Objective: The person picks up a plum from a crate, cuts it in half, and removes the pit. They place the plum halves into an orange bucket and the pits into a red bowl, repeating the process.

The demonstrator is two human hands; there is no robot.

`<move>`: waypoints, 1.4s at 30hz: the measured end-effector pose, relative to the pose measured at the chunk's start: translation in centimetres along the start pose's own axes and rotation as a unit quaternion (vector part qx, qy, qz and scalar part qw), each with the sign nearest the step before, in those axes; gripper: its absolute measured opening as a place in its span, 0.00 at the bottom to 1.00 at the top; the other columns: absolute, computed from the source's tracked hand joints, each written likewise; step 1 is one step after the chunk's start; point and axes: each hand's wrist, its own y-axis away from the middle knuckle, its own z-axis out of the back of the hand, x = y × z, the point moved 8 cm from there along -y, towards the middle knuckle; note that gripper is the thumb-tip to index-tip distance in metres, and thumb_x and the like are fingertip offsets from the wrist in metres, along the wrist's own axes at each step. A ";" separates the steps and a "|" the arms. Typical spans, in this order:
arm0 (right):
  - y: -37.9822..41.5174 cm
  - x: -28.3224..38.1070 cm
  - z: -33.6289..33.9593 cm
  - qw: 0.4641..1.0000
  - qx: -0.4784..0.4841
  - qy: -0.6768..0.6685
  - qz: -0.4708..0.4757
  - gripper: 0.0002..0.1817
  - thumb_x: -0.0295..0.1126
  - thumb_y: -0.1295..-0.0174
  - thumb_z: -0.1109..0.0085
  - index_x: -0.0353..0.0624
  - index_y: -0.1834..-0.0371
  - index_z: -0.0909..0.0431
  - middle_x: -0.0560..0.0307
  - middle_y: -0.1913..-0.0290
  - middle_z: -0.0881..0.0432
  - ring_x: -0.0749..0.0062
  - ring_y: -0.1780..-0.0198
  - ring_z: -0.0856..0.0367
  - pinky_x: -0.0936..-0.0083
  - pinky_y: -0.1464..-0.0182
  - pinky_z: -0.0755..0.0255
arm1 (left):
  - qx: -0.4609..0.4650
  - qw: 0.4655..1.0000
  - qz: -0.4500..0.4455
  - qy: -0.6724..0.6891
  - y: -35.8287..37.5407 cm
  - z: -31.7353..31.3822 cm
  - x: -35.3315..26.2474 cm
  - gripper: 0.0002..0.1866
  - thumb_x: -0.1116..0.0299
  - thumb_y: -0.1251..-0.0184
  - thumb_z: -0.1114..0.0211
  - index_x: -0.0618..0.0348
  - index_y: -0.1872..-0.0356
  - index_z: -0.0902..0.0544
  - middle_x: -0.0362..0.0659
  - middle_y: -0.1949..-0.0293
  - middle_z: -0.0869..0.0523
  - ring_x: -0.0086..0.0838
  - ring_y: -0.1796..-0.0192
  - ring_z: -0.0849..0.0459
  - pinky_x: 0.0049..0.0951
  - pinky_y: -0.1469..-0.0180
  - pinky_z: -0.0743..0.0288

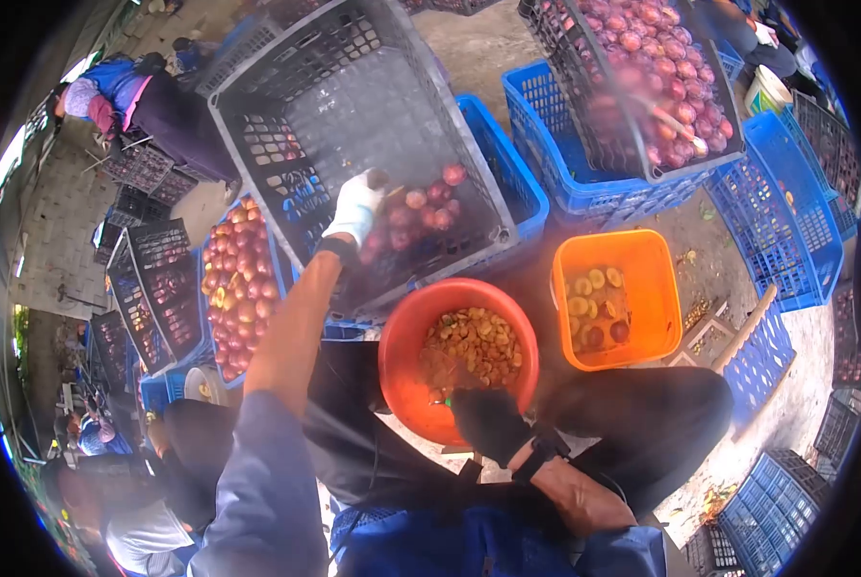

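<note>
My left hand (356, 208), in a white glove, is over a large black crate (310, 82), just left of a small pile of red plums (421, 213). Its fingertips are dark and blurred, so any grip is unclear. My right hand (491, 423), in a black glove with a dark band at the wrist, is closed at the near rim of a red basin (402, 404). A small green bit shows by its fingers; what it holds is mostly hidden. Brownish-yellow fruit pieces (479, 344) lie in the basin.
An orange tub (659, 288) with fruit pieces stands right of the basin. A plum-filled crate (633, 58) rests on blue crates (584, 197) at the upper right. Another crate of plums (241, 288) is at left. People (166, 111) are at the left and upper right.
</note>
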 end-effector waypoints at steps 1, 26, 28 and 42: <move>-0.4 0.3 0.5 0.999 0.015 0.029 0.000 0.03 0.28 0.44 0.40 0.46 0.71 0.18 0.54 0.80 0.18 0.61 0.77 0.14 0.64 0.74 0.23 | 0.040 0.995 -0.007 -0.091 -1.6 -1.7 2.7 0.18 0.65 0.35 0.36 0.54 0.46 0.14 0.50 0.56 0.09 0.42 0.52 0.10 0.36 0.48 0.18; -3.5 -1.2 19.1 0.893 -0.279 -0.342 -0.087 0.08 0.31 0.27 0.39 0.38 0.57 0.25 0.44 0.73 0.22 0.49 0.72 0.19 0.60 0.69 0.30 | 0.198 0.805 -0.097 0.551 14.5 6.7 -21.6 0.18 0.69 0.33 0.40 0.64 0.44 0.21 0.47 0.48 0.16 0.31 0.48 0.20 0.33 0.48 0.23; -2.8 0.4 20.0 0.894 -0.306 -0.326 -0.035 0.08 0.32 0.27 0.38 0.38 0.56 0.25 0.43 0.70 0.20 0.47 0.70 0.18 0.60 0.68 0.29 | 0.203 0.741 -0.006 0.640 17.1 7.6 -24.4 0.22 0.66 0.34 0.42 0.62 0.40 0.23 0.46 0.47 0.17 0.32 0.42 0.20 0.36 0.46 0.21; -2.8 8.4 19.5 0.954 -0.293 0.065 -0.007 0.11 0.36 0.31 0.38 0.43 0.53 0.27 0.46 0.68 0.21 0.48 0.74 0.17 0.58 0.74 0.26 | 0.057 0.655 -0.080 0.749 20.2 9.5 -22.3 0.19 0.90 0.39 0.40 0.64 0.48 0.16 0.53 0.40 0.17 0.33 0.45 0.14 0.29 0.47 0.18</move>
